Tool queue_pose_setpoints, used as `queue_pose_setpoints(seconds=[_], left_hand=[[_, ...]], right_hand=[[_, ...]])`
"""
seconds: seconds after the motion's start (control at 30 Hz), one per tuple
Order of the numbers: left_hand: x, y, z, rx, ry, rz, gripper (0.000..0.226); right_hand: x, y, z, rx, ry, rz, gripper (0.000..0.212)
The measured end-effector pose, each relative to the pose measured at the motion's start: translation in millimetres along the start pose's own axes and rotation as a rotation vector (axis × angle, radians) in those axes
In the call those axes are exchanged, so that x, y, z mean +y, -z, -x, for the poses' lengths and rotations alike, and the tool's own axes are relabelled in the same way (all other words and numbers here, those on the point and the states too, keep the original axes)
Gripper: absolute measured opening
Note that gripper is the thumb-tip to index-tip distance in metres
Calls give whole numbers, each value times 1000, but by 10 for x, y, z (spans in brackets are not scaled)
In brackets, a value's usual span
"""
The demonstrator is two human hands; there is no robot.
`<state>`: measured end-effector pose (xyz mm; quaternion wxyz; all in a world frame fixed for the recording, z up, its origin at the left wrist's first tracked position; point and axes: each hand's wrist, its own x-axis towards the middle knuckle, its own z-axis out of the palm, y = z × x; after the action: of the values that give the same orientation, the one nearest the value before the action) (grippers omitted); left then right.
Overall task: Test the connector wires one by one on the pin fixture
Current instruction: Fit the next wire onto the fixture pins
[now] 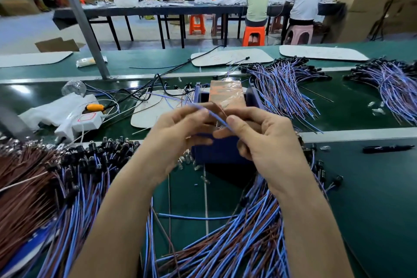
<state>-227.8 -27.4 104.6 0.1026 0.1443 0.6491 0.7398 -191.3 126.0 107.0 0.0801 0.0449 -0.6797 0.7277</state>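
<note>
My left hand (178, 135) and my right hand (261, 140) are raised together over the bench, each pinching the same blue connector wire (214, 115) that runs between their fingertips. Just behind and below the hands stands the dark blue pin fixture (216, 153), with a taped copper-coloured board (226, 95) on its top. A heap of blue and brown connector wires (237, 244) lies under my right forearm. Another heap with black connector heads (74, 178) lies at the left.
More wire bundles (284, 83) lie at the far right of the green belt (361, 187). A white power strip (86, 119) and black cables sit at the left, a black pen (388, 149) at the right. A grey post (90, 36) rises behind. People sit at a far table.
</note>
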Motion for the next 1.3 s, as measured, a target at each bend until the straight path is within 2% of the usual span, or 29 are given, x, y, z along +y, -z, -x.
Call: queue_pose_setpoints(seconds=[0.07, 0.17, 0.3, 0.43, 0.57, 0.67, 0.77, 1.03, 1.17, 1.3], left_hand=[[26, 18, -3, 82, -54, 157, 36], [48, 49, -8, 146, -90, 174, 33], [56, 81, -2, 140, -102, 176, 28], [36, 39, 47, -63, 2, 16, 20], [-50, -141, 71, -258, 104, -75, 17], [-116, -255, 64, -320, 143, -98, 15], [-148, -282, 60, -359, 193, -82, 21], [-166, -291, 79, -531, 281, -23, 32], [-165, -262, 46, -425, 258, 93, 27], [-185, -222, -2, -299, 228, 48, 27]], right_hand=[[20, 9, 2, -72, -39, 104, 10], [49, 6, 1, -164, -86, 219, 9], [71, 0, 10, -258, -152, 332, 16], [69, 70, -35, -159, -75, 133, 26], [-17, 75, -9, -85, 8, -91, 16], [-42, 103, 20, -48, 20, -9, 17], [-64, 142, 35, -137, -14, 96, 19], [9, 347, 3, -308, -54, 104, 27], [76, 514, -29, -249, -20, 104, 27], [126, 612, -65, -214, -7, 174, 24]])
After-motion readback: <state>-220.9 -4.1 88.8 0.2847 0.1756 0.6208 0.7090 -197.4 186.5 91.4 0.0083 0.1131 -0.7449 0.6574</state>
